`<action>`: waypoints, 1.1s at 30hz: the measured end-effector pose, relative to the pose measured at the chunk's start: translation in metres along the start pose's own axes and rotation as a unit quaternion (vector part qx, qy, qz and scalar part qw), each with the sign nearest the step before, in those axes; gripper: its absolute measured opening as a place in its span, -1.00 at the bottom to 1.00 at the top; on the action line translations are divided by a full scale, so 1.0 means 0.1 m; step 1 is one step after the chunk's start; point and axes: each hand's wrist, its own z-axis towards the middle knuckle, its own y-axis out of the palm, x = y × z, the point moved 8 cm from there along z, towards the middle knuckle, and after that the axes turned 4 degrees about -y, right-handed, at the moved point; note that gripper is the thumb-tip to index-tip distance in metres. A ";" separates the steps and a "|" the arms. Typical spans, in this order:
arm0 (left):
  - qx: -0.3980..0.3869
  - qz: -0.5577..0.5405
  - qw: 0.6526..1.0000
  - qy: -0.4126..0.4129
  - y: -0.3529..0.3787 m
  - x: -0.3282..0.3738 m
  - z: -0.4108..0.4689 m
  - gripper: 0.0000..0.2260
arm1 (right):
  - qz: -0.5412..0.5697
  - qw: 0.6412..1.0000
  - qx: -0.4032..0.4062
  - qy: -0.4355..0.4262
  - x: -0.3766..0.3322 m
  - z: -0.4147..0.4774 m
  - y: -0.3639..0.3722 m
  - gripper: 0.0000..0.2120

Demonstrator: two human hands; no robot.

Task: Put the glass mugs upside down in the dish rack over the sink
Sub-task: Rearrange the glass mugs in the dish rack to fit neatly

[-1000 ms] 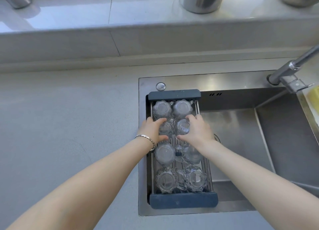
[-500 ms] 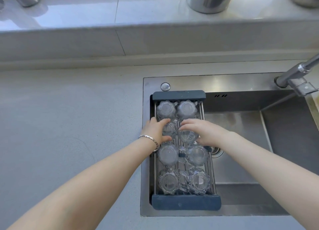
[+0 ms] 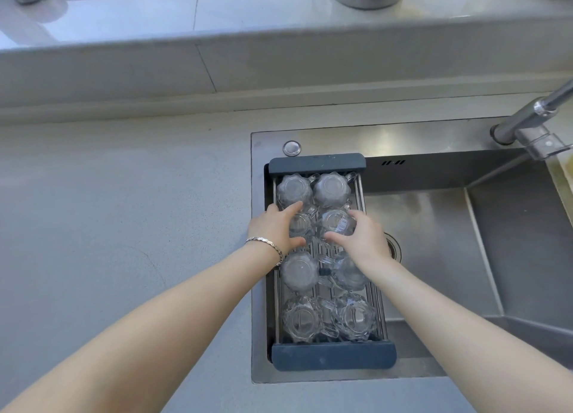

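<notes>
So the bare tabletop (image 3: pixel 108 211) is on the left, and the dish rack (image 3: pixel 333 358) spans the left end of the sink (image 3: pixel 434 257), already packed with glass mugs in two columns. The far four look bottoms-up; the nearest pair is harder to call through all that clear glass.

Left hand (image 3: pixel 273 230) is curled around the left mug (image 3: pixel 300 225) in the second row, thumb near and fingers over the far side. Right hand (image 3: pixel 361 237) is cupped the same way around the right mug (image 3: pixel 336 223) next to it.

Tip for this bit, I reckon: set them down straight so the rims sit flat on the rails, and turn the handles into the gaps so glass doesn't clink on glass. Let go only once each one stops rocking.

Labels: the right mug has a small sticker on its base, looks like a barcode, too tiny to read. No brands visible.
</notes>
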 end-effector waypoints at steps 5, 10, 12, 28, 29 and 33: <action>0.095 0.009 0.995 0.042 -0.12 0.08 -0.21 -0.40 | 0.074 0.996 -0.039 0.006 0.14 -0.12 -0.07 -0.29; -0.001 0.006 0.979 0.205 0.20 0.33 -0.65 -0.48 | -0.087 0.992 -0.066 -0.068 0.21 -0.45 -0.14 -0.38; -0.050 0.122 0.964 0.230 0.44 0.33 -0.73 -0.42 | -0.162 0.978 -0.105 -0.082 0.25 -0.54 0.03 -0.34; -0.041 0.119 0.985 0.118 0.24 0.30 -0.68 -0.57 | -0.043 0.996 0.074 -0.031 0.10 -0.97 -0.88 -0.39; -0.040 0.066 0.995 0.070 0.21 0.25 -0.67 -0.59 | -0.033 0.996 0.079 -0.018 0.16 -0.99 -0.91 -0.40; -0.054 -0.020 0.997 -0.044 0.21 0.16 -0.65 -0.60 | -0.008 0.997 0.075 0.019 0.32 -1.04 -0.88 -0.40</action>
